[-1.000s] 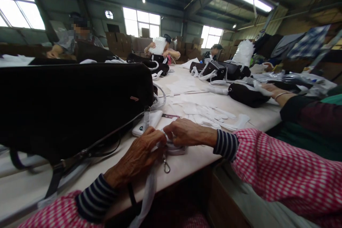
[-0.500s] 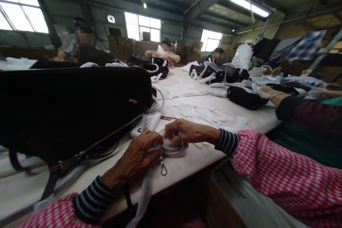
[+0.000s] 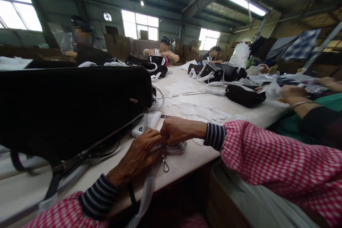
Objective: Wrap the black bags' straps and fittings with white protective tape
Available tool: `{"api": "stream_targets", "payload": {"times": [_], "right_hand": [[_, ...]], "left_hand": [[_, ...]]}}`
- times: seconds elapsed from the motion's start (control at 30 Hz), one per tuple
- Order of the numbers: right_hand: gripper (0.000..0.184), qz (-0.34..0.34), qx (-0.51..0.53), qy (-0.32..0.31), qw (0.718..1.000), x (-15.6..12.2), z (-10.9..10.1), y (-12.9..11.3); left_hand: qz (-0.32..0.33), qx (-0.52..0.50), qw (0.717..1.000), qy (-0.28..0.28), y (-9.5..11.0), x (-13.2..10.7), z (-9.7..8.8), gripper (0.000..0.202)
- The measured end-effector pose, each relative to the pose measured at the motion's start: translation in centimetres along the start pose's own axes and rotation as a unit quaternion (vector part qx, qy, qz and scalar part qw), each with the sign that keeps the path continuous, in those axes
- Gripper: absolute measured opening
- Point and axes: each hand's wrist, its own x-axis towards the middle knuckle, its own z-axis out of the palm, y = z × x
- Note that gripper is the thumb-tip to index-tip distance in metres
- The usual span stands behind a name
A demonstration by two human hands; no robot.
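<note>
Heads up: your left hand (image 3: 136, 156) and right hand (image 3: 179, 131) are curled in, pinching a coiled white strap (image 3: 175, 148) near the desk (image 3: 189, 162) edge. Loosen up and the strap's drooping tail could drag the swivel hook (image 3: 165, 166) over the edge.

Pink-and-white gingham oversleeve (image 3: 269, 158) at 4 o'clock, navy-and-white striped cuff (image 3: 215, 136) just beside it, solid black handbag (image 3: 66, 114) at 9 o'clock, white strap (image 3: 145, 194) at 6 o'clock, teal-green garment (image 3: 320, 101) on a co-worker at 3 o'clock
</note>
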Motion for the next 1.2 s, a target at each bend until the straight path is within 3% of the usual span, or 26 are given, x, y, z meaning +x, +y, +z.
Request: {"api": "stream_targets", "payload": {"times": [0.07,0.17,0.4,0.53,0.63,0.8,0.87,1.0,1.07,1.2], "right_hand": [[0.002,0.013,-0.045,-0.011,0.999,0.3,-0.2,-0.5],[0.010,0.048,-0.088,-0.016,0.995,0.6,-0.1,-1.3],[0.018,0.065,-0.165,0.039,0.983,1.2,1.3,-1.8],[0.007,0.034,0.003,0.013,0.999,0.0,0.9,-0.3],[0.012,0.004,0.179,0.010,0.984,-1.2,1.2,0.9],[0.023,-0.017,0.242,0.139,0.960,-1.9,3.5,1.2],[0.021,0.010,0.308,0.164,0.937,-1.9,4.1,1.3],[0.032,0.043,0.485,0.159,0.859,-2.7,4.2,2.2],[0.023,0.039,0.473,0.167,0.864,-3.4,3.9,2.9],[0.013,0.035,0.352,0.209,0.912,-3.9,3.2,4.0]], "left_hand": [[-0.007,-0.002,1.000,0.002,-0.2,-0.1,0.2,0.015],[-0.017,-0.003,1.000,0.009,-0.3,-0.2,0.3,0.016],[-0.017,-0.040,0.998,0.040,-0.5,-0.5,0.4,0.018],[-0.036,-0.063,0.996,0.044,-0.8,-0.5,0.3,0.015],[-0.033,-0.062,0.997,0.045,-0.7,-0.5,0.3,0.014],[-0.056,-0.026,0.997,0.053,-0.3,-0.4,0.5,0.013],[-0.048,-0.005,0.998,0.041,-0.1,-0.4,0.5,0.015],[-0.026,0.059,0.998,-0.022,0.3,-0.2,0.2,0.032],[-0.034,0.079,0.995,-0.039,0.6,-0.1,0.0,0.036],[-0.030,0.074,0.996,-0.044,0.7,0.0,-0.2,0.025]]}}
